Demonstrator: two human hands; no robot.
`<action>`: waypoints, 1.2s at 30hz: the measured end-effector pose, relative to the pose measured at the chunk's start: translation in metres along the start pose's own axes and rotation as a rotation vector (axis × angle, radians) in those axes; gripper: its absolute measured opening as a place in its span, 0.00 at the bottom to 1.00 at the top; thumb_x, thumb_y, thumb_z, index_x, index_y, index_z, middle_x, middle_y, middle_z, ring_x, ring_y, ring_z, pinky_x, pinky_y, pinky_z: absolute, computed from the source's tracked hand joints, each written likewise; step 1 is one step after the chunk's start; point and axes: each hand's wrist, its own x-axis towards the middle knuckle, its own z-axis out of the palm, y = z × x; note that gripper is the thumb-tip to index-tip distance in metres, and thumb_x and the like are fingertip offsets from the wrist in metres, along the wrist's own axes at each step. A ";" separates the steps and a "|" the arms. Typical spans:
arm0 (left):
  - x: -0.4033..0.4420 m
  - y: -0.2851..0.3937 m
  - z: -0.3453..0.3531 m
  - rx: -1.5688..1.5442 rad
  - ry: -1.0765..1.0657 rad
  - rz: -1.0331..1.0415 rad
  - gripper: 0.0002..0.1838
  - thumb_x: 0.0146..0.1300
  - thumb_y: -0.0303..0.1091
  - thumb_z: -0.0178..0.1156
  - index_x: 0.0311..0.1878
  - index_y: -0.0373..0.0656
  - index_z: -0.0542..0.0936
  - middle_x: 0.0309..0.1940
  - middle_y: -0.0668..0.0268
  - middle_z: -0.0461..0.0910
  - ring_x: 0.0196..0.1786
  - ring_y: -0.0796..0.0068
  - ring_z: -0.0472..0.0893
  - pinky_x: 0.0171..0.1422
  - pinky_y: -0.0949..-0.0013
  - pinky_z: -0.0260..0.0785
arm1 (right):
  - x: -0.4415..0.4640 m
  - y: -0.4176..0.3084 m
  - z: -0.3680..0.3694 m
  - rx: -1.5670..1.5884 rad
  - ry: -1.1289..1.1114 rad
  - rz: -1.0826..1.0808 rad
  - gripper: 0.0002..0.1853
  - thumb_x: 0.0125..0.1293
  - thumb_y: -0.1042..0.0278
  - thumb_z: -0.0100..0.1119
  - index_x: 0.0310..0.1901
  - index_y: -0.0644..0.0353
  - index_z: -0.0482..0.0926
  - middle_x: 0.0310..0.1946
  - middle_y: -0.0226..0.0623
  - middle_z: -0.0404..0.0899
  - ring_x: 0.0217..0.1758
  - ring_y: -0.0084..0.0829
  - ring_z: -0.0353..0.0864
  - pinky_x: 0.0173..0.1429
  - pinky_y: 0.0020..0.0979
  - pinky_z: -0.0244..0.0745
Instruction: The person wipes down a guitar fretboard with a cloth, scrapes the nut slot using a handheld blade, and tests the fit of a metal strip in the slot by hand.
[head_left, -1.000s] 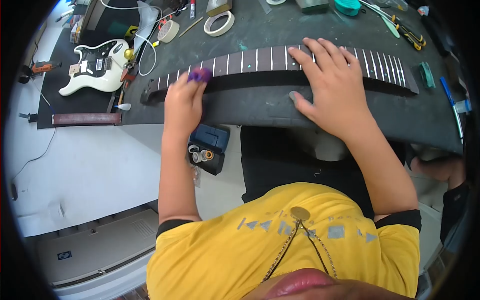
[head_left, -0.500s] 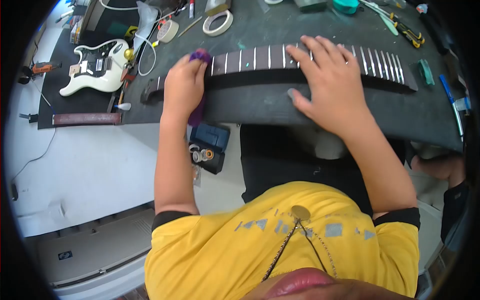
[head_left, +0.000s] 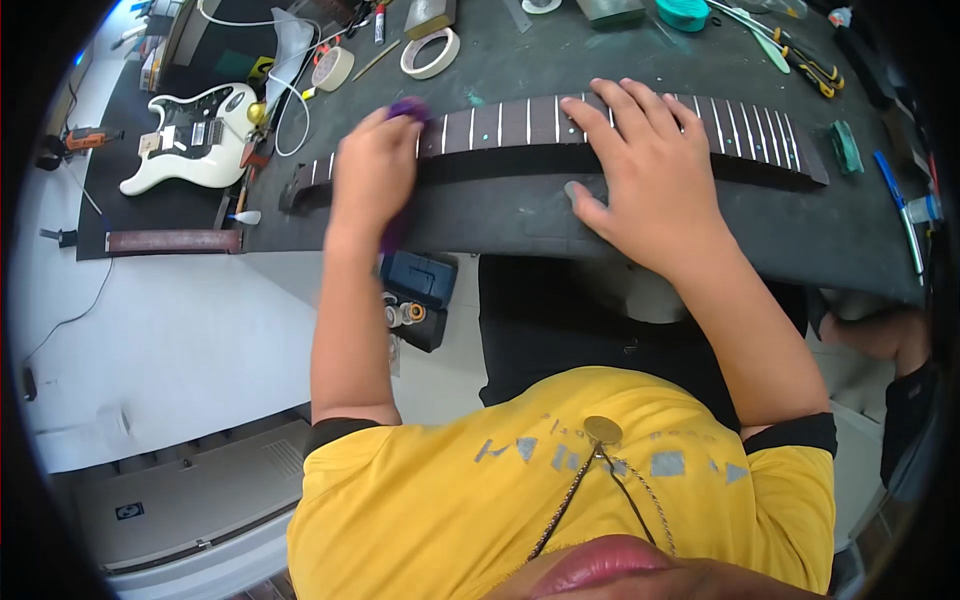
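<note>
A dark guitar neck (head_left: 510, 124) with light frets lies across the dark work surface, fretboard up. My left hand (head_left: 378, 165) is closed on a purple cloth (head_left: 409, 108) over the neck's left part; some of the cloth hangs below the wrist. Toward the right part of the neck, my right hand (head_left: 650, 170) rests on the fretboard with fingers spread, its thumb on the near side. Nothing shows in that hand.
A white guitar body (head_left: 195, 140) lies at the left above a reddish-brown bar (head_left: 173, 241). Masking tape (head_left: 430, 54) and pliers (head_left: 812, 68) are beyond the neck. A blue pen (head_left: 888, 178) lies at the right. Another person's leg (head_left: 870, 338) shows at the right edge.
My left hand and the purple cloth have shifted slightly along the fretboard, left and then back right. The neck and my right hand appear slightly further left in view.
</note>
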 end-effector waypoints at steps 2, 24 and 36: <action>-0.006 0.020 0.005 0.104 0.011 0.083 0.09 0.79 0.33 0.68 0.43 0.38 0.88 0.40 0.52 0.85 0.45 0.39 0.85 0.48 0.43 0.70 | 0.001 0.002 0.000 -0.002 0.013 0.002 0.40 0.63 0.51 0.82 0.76 0.47 0.81 0.77 0.44 0.81 0.84 0.47 0.75 0.88 0.57 0.64; -0.024 0.033 0.013 0.012 0.031 0.032 0.09 0.78 0.33 0.70 0.39 0.40 0.87 0.38 0.56 0.83 0.46 0.46 0.84 0.49 0.47 0.67 | 0.000 0.004 0.001 -0.015 0.009 -0.009 0.39 0.63 0.52 0.81 0.77 0.47 0.81 0.77 0.45 0.81 0.85 0.47 0.75 0.88 0.57 0.64; 0.016 0.073 0.038 0.107 0.140 0.116 0.10 0.74 0.31 0.71 0.34 0.41 0.86 0.36 0.57 0.84 0.45 0.48 0.86 0.46 0.44 0.69 | 0.002 0.002 0.001 0.027 0.065 0.019 0.49 0.62 0.54 0.81 0.81 0.67 0.72 0.75 0.50 0.83 0.83 0.48 0.78 0.87 0.54 0.67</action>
